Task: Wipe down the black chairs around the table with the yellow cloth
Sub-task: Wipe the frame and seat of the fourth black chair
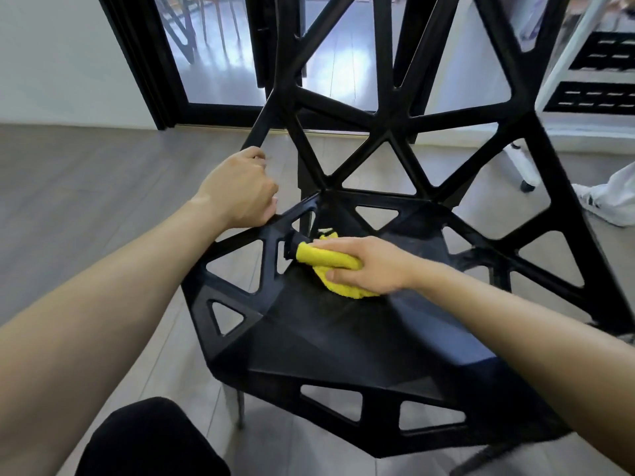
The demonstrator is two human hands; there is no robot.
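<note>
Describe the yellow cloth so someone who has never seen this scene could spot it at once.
Start at the black chair with triangular cut-outs filling the view. On its seat, toward the back left corner, the right hand presses down on the bunched yellow cloth. It is the only bright yellow thing among black and grey.

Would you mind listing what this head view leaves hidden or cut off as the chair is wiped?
- Top of the black chair backrest: cut off by the upper edge.
- Seat surface under the yellow cloth: covered by the cloth and the right hand.
- Fingertips of the left hand: curled behind the chair's frame bar.
- Person at right: only a shoe and trouser leg show; the rest is cut off by the right edge.
</note>
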